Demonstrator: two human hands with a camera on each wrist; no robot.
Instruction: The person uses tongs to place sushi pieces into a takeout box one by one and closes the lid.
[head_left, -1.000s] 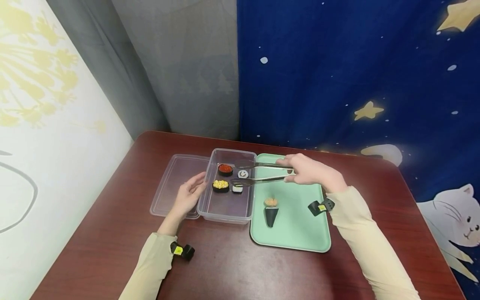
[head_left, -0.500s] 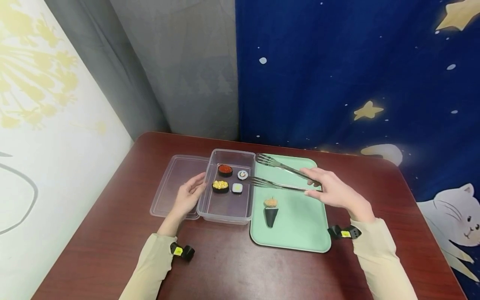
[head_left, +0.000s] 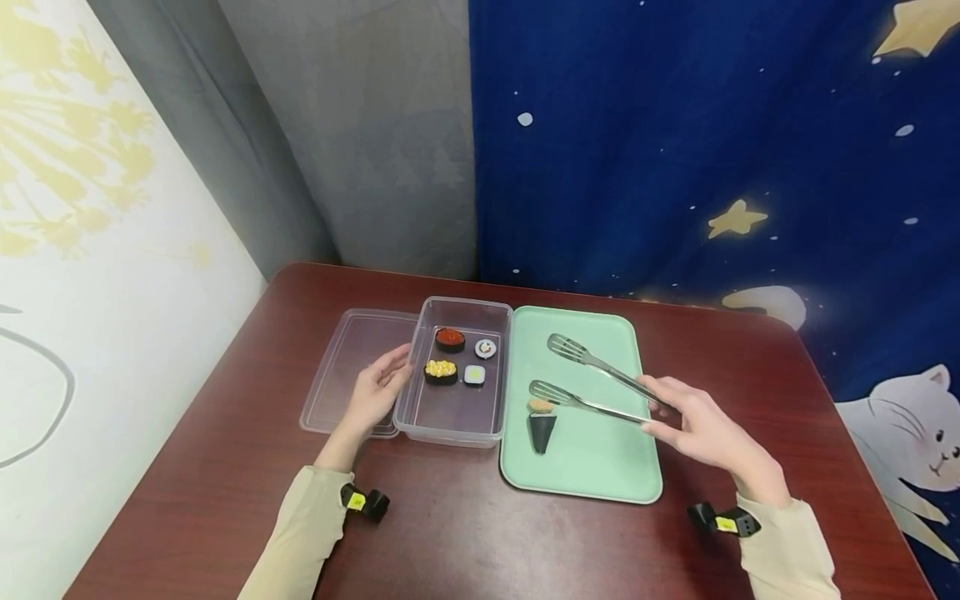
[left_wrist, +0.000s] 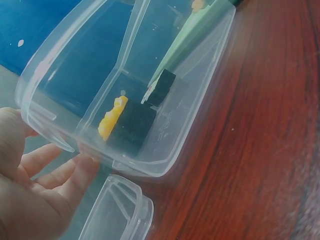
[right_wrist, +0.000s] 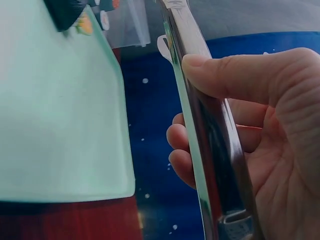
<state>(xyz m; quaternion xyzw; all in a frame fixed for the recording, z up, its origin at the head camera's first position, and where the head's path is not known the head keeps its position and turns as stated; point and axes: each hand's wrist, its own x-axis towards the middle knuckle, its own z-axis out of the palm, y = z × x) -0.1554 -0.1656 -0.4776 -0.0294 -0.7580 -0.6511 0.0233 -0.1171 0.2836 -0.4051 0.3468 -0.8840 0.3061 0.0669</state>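
Observation:
My right hand [head_left: 701, 425] grips metal serving tongs [head_left: 613, 371] with slotted tips. The tongs stand spread with nothing between their tips; they reach over the green tray [head_left: 600, 479]. In the head view, the lower tip partly covers the pale filling of a black cone-shaped sushi hand roll [head_left: 542, 433]. My left hand [head_left: 378, 390] rests its relaxed fingers on the left wall of a clear plastic box [head_left: 450, 435]. Inside are a red-topped sushi [head_left: 450, 338], a yellow-topped sushi [head_left: 441, 372], a round roll [head_left: 485, 348] and a square roll [head_left: 474, 375].
A clear lid [head_left: 337, 375] lies left of the box, partly under it. Box and tray stand side by side on a dark red wooden table [head_left: 442, 533]. Behind the table hang a grey curtain [head_left: 375, 167] and a blue starry curtain [head_left: 600, 167].
My right hand has drawn the tongs out of the box, then right and toward me over the tray. The square roll shows in full in the box. My left hand has stayed put.

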